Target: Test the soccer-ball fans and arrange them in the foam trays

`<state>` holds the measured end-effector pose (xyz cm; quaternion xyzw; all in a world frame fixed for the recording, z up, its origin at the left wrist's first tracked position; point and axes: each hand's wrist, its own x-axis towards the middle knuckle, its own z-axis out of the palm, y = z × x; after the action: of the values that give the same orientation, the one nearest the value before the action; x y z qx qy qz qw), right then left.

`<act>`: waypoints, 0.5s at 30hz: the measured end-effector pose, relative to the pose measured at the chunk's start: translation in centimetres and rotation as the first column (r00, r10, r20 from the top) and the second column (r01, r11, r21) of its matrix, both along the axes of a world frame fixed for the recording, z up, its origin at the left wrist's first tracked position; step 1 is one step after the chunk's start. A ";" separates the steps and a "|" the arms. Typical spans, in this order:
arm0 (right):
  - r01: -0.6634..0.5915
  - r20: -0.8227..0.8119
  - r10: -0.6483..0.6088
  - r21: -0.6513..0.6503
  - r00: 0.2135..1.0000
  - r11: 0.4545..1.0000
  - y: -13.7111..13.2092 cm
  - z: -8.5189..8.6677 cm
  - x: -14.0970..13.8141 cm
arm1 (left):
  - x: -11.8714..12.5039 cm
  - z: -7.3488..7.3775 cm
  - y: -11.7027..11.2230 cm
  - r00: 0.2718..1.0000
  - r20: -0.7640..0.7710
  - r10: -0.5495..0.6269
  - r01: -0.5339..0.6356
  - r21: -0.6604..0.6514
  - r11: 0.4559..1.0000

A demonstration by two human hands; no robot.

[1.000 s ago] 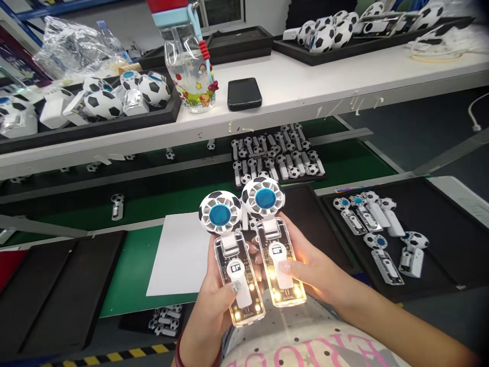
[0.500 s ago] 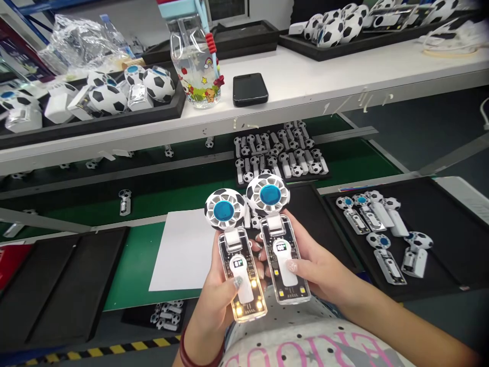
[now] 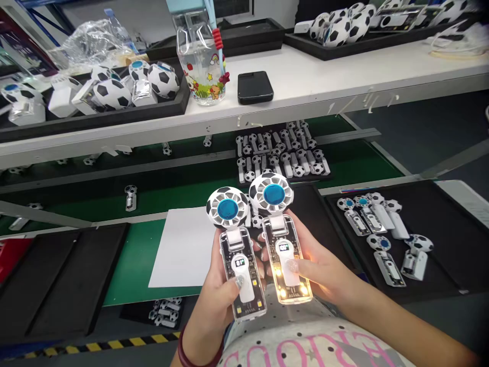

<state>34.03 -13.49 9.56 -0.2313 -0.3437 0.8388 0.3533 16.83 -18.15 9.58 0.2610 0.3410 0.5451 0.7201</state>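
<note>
My left hand (image 3: 218,300) is closed around a handheld fan (image 3: 244,275) with a soccer-ball head, a blue hub and a clear handle over a dark circuit board. Its thumb lies on the white button strip, below a small lit display. A second soccer-ball fan (image 3: 289,255) of the same kind is gripped in my right hand (image 3: 315,265), thumb on its white strip. Yellow-white lights glow at the bottom of this right fan's handle, while the left fan's lights are unlit. Both fans stand side by side, heads up, their heads nearly touching. The fingers behind the handles are partly hidden.
A black tray (image 3: 439,229) with several fans lies on the right. Rows of fans (image 3: 282,153) sit beyond my hands on the green belt (image 3: 359,158). White paper (image 3: 179,250) lies to the left. The shelf (image 3: 298,86) above holds a water bottle (image 3: 202,66) and a black phone (image 3: 255,87).
The lights on the left fan have gone out, and those on the right fan have come on. Its display reading appears changed. Both hands keep their grip; the view has shifted slightly.
</note>
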 end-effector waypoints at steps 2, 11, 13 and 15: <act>0.004 0.010 -0.004 0.003 1.000 1.000 0.0 0.2 0.0 | 0.0 -0.2 0.0 1.000 0.004 -0.010 0.010 0.009 1.000; -0.004 -0.062 0.002 -0.021 0.998 1.000 -0.2 0.8 -0.1 | -0.2 -0.5 -0.4 0.991 0.134 -0.030 0.019 0.080 0.997; -0.004 -0.094 0.002 -0.019 0.996 1.000 -0.2 0.8 -0.1 | -0.2 -0.5 -0.4 0.988 0.153 -0.030 0.018 0.081 0.997; -0.006 -0.118 0.004 -0.019 0.993 1.000 -0.2 0.7 -0.1 | -0.2 -0.4 -0.4 0.988 0.151 -0.034 0.022 0.085 0.996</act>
<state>33.95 -13.71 10.27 -0.1839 -0.3145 0.8552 0.3686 16.67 -18.55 9.14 0.2529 0.2584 0.5670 0.7402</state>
